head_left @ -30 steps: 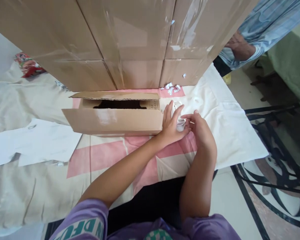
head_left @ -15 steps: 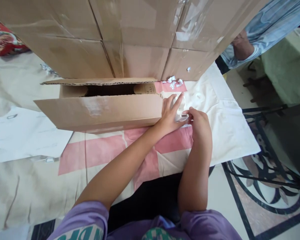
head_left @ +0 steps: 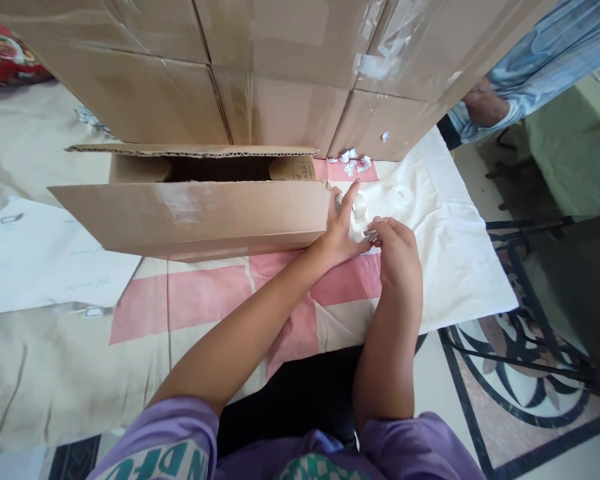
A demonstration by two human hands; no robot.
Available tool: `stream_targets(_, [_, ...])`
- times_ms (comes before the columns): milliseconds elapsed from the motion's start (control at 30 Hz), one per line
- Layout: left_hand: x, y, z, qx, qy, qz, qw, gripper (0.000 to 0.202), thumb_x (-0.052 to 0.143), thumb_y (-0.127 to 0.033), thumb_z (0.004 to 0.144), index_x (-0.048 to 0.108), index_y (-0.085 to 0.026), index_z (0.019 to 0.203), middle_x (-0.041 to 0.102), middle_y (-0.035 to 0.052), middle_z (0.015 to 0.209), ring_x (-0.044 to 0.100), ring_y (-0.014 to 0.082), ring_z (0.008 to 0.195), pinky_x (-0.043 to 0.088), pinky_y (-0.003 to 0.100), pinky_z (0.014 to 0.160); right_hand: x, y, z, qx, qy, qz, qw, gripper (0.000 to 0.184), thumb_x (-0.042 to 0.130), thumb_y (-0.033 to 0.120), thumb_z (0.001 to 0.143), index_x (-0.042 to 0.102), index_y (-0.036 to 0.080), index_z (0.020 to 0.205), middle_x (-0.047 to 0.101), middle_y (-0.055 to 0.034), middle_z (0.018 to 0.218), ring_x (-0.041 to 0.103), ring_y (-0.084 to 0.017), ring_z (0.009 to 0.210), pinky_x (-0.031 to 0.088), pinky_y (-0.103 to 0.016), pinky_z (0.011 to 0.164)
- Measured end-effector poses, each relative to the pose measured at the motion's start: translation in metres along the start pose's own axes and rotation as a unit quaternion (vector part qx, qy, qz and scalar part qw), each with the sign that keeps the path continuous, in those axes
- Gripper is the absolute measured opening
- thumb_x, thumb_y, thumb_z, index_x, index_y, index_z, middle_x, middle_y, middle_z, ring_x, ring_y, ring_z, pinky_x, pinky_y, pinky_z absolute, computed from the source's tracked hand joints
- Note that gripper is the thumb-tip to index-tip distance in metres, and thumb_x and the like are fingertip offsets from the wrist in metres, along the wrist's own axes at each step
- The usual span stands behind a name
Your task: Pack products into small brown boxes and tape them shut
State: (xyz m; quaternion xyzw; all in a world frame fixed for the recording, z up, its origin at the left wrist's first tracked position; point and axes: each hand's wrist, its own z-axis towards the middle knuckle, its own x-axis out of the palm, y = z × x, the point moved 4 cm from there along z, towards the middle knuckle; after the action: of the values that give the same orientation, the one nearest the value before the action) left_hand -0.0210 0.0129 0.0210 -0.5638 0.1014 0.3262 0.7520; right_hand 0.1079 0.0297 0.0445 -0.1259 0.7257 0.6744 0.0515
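Observation:
My left hand [head_left: 343, 233] is at the right end of an open cardboard box [head_left: 220, 217]. Its thumb and fingers curve around a pale roll of tape [head_left: 360, 208]. Close against the roll, my right hand [head_left: 396, 243] pinches a small shiny grey piece [head_left: 370, 233] between thumb and fingertips; whether it is joined to the roll I cannot tell. The box has its long flaps up, and its inside is dark.
Taped cardboard boxes [head_left: 290, 107] stand behind. Paper scraps [head_left: 351, 162] lie by them, with a pale ring [head_left: 400, 193] nearby. White sheets [head_left: 50, 257] lie left; a red packet [head_left: 7, 57] is at far left. A person's sleeve [head_left: 545, 67] shows right.
My view has shifted slightly, and the box appears a little higher and further left. My right fingers have shifted slightly at the roll; both hands keep their hold.

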Motion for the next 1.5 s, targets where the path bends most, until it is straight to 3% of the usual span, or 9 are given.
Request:
stream_targets(200, [-0.005, -0.001, -0.005, -0.013, -0.041, 0.025, 0.999, 0.099, 0.084, -0.051, 0.071, 0.036, -0.022, 0.153, 0.039, 0.0186, 0.147, 0.04, 0.0408, 0.137, 0.036, 0.055, 0.116, -0.001, 0.005, -0.004, -0.005, 0.018, 0.004, 1.0, 0.028, 0.063, 0.039, 0.089, 0.058, 0.023, 0.066, 0.057, 0.0002, 0.071, 0.051, -0.015, 0.068, 0.042, -0.029, 0.066])
stream_targets(400, [-0.007, 0.001, -0.006, -0.045, -0.034, 0.04, 0.998, 0.102, 0.082, -0.061, 0.07, 0.036, -0.021, 0.153, 0.037, 0.0189, 0.148, 0.038, 0.0419, 0.138, 0.035, 0.053, 0.116, -0.005, 0.008, -0.012, 0.032, 0.018, -0.016, 0.999, 0.041, 0.068, 0.041, 0.087, 0.047, 0.022, 0.058, 0.047, 0.003, 0.059, 0.044, -0.013, 0.059, 0.037, -0.028, 0.059])
stream_targets(667, [-0.007, 0.007, -0.009, -0.034, -0.056, 0.126, 0.99, 0.099, 0.068, -0.078, 0.073, 0.041, -0.024, 0.152, 0.043, 0.0167, 0.145, 0.043, 0.0381, 0.128, 0.035, 0.052, 0.113, -0.006, 0.003, -0.022, 0.075, 0.059, 0.025, 0.995, 0.041, 0.069, 0.046, 0.088, 0.052, 0.022, 0.06, 0.061, -0.0013, 0.06, 0.055, -0.015, 0.059, 0.044, -0.028, 0.06])
stream_targets(867, [-0.009, 0.004, -0.008, -0.051, -0.037, 0.153, 0.986, 0.092, 0.064, -0.074, 0.079, 0.041, -0.026, 0.153, 0.043, 0.0146, 0.144, 0.045, 0.0369, 0.129, 0.036, 0.052, 0.112, -0.006, -0.009, -0.02, 0.128, 0.065, 0.053, 0.988, 0.044, 0.076, 0.052, 0.082, 0.052, 0.022, 0.06, 0.065, -0.0021, 0.059, 0.064, -0.017, 0.059, 0.048, -0.029, 0.058])
stream_targets(1067, [-0.01, 0.003, -0.005, -0.047, -0.016, 0.178, 0.983, 0.083, 0.065, -0.065, 0.082, 0.043, -0.024, 0.152, 0.044, 0.0157, 0.143, 0.047, 0.0362, 0.127, 0.036, 0.053, 0.111, -0.006, -0.006, -0.018, 0.104, 0.063, 0.083, 0.989, 0.041, 0.077, 0.036, 0.082, 0.05, 0.021, 0.055, 0.069, -0.0023, 0.063, 0.068, -0.017, 0.064, 0.051, -0.029, 0.064])
stream_targets(1300, [-0.01, 0.002, -0.005, -0.04, -0.012, 0.174, 0.984, 0.08, 0.066, -0.062, 0.083, 0.043, -0.027, 0.152, 0.043, 0.0143, 0.144, 0.047, 0.0364, 0.128, 0.036, 0.054, 0.112, -0.009, -0.002, -0.018, 0.07, 0.031, 0.066, 0.995, 0.056, 0.078, 0.042, 0.082, 0.038, 0.021, 0.05, 0.068, -0.0015, 0.063, 0.068, -0.017, 0.062, 0.052, -0.029, 0.062])
stream_targets(1500, [-0.01, 0.001, -0.006, -0.042, -0.017, 0.164, 0.985, 0.081, 0.064, -0.061, 0.086, 0.037, -0.026, 0.155, 0.045, 0.0158, 0.147, 0.044, 0.0381, 0.135, 0.036, 0.055, 0.114, -0.008, -0.002, -0.017, 0.07, 0.041, 0.07, 0.994, 0.054, 0.077, 0.041, 0.084, 0.04, 0.022, 0.05, 0.068, -0.0015, 0.064, 0.067, -0.016, 0.06, 0.052, -0.028, 0.059])
